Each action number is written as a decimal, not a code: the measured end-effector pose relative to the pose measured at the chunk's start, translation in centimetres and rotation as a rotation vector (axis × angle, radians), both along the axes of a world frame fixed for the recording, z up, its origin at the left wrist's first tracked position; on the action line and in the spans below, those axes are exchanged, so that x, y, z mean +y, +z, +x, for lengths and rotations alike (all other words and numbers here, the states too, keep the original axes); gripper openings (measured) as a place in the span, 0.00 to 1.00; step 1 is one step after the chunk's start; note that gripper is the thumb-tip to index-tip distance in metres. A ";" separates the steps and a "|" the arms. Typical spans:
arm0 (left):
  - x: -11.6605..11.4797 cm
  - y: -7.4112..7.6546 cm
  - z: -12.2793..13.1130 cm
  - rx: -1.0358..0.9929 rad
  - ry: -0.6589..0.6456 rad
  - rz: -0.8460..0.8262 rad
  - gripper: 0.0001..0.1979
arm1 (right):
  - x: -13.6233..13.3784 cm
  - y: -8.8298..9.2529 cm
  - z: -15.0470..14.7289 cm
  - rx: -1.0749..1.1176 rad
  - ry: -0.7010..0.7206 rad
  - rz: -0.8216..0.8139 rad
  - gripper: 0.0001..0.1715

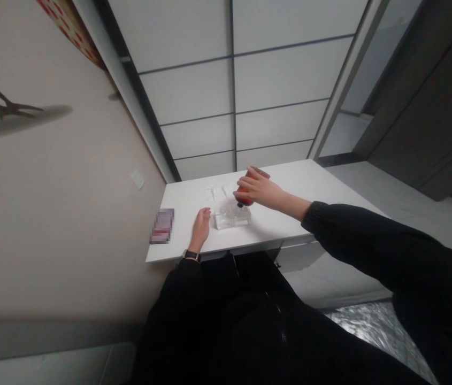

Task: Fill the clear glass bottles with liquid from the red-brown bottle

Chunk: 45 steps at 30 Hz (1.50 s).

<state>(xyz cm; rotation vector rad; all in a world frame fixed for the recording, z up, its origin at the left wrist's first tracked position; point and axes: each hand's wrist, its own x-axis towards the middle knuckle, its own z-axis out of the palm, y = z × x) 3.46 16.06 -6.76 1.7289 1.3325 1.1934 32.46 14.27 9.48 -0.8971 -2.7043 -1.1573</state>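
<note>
My right hand [254, 188] is wrapped round a reddish-brown bottle [244, 197], tipped so that its dark mouth points down. The bottle's mouth is just above the right side of a pair of clear bottles or containers [226, 218] lying on the white table [285, 214]. Whether liquid runs out is too small to tell. Just left of the clear containers, my left hand [200, 227] is open, its fingers loosely stretched towards them. Behind the containers lie two small white pieces that look like pump tops [224, 190].
A blurred-out flat object [162, 225] lies at the table's left edge, near the wall with a switch plate [137, 179]. Beyond the table stand paneled sliding doors [201, 96]. A drawer front [300, 259] is below the table's near edge.
</note>
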 end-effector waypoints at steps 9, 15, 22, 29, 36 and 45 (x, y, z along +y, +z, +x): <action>0.6 -0.2 0.0 0.010 0.019 0.008 0.19 | 0.0 0.7 -0.7 -0.028 -0.001 -0.047 0.20; 0.2 0.1 0.2 0.017 0.020 -0.001 0.19 | 0.0 0.6 -0.7 -0.010 0.014 -0.040 0.20; -0.1 0.2 0.1 0.015 0.018 -0.029 0.19 | -0.2 -1.0 0.6 0.161 -0.006 -0.098 0.25; -0.4 0.0 0.1 -0.017 0.015 -0.049 0.18 | -2.3 -5.9 3.1 0.514 -0.188 -0.180 0.30; -0.7 0.1 0.0 -0.076 0.011 -0.041 0.21 | -4.2 -11.8 5.2 1.225 -0.315 -0.292 0.45; -0.5 -0.3 -0.4 -0.076 0.001 -0.033 0.22 | -3.4 -16.0 2.7 1.662 -0.418 -0.524 0.57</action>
